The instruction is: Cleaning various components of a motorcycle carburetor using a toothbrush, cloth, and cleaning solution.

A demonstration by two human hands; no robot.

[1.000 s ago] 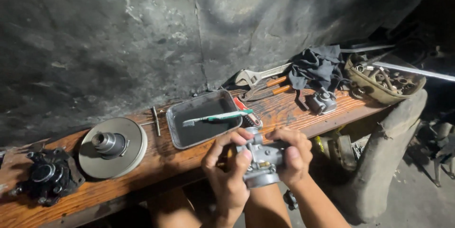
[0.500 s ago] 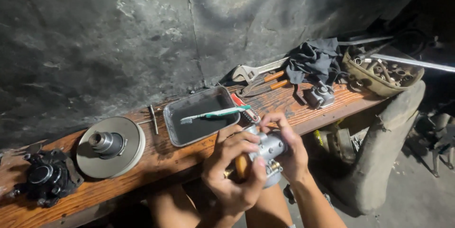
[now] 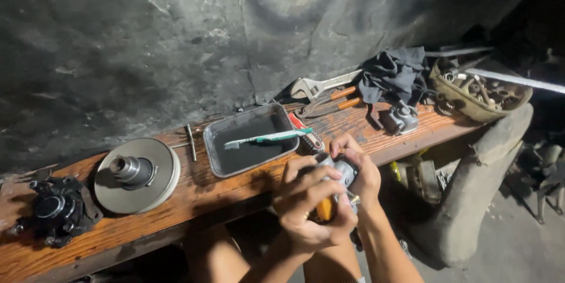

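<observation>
Both hands meet just in front of the wooden bench [image 3: 194,200]. My left hand [image 3: 306,203] is wrapped around a yellow-handled tool [image 3: 325,209], most of it hidden in the fist. My right hand [image 3: 359,168] grips a small grey metal engine part [image 3: 341,171], pressed against the left hand. The tool's tip is out of sight between the hands. Right behind them on the bench lies a metal tray [image 3: 250,142] of dark liquid with a toothbrush [image 3: 268,137] resting across its rim.
A round pulley disc [image 3: 136,172] and a black engine part [image 3: 56,211] sit at the bench's left. An adjustable wrench [image 3: 321,86], pliers [image 3: 332,99], a dark rag [image 3: 394,74], a second grey part [image 3: 400,119] and a basket of metal bits [image 3: 477,92] crowd the right.
My hands with the grey part moved slightly up toward the bench edge. The left hand closed tighter over the yellow handle and the part turned in my grip.
</observation>
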